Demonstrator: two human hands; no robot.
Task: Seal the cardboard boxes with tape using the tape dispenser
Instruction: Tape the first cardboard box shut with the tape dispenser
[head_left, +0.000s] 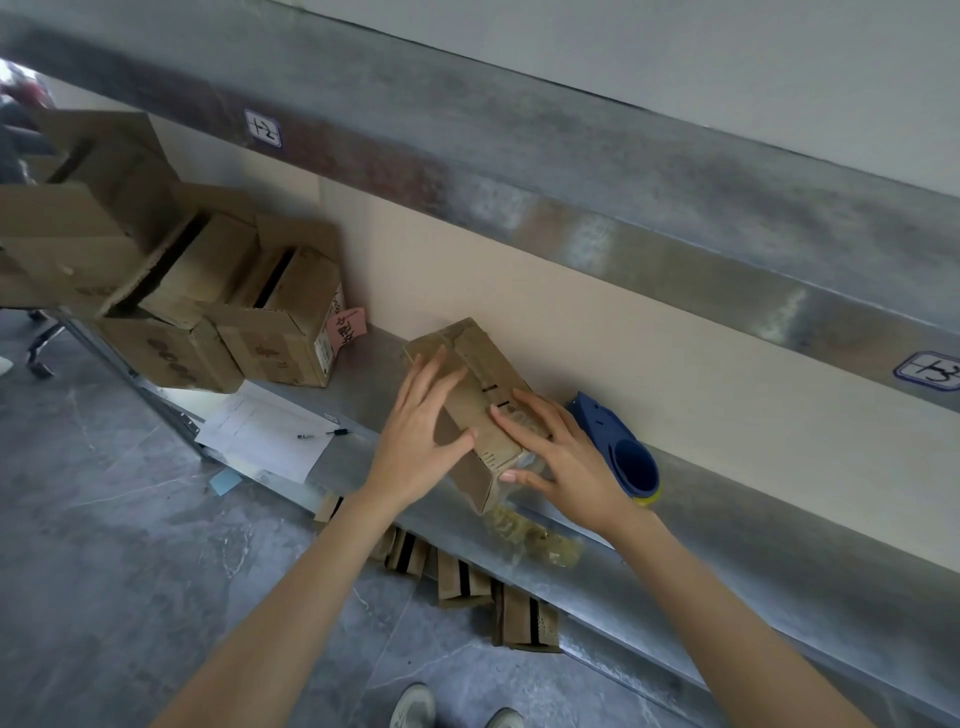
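A small brown cardboard box (470, 374) lies on the grey metal shelf (363, 374), its long axis running away from me. My left hand (421, 441) lies flat on the box's left side with fingers spread straight. My right hand (556, 452) presses on the near right part of the top, fingers extended, thumb at the near end where clear tape (535, 535) hangs crumpled over the shelf edge. The blue tape dispenser (618, 447) rests on the shelf just right of my right hand, apart from it.
Several open cardboard boxes (280, 322) are stacked at the left of the shelf, with a pink note (347, 327). White papers and a pen (270, 436) lie left of the box. Flat boxes (467, 582) lean on the floor below. My shoes (415, 706) show at the bottom.
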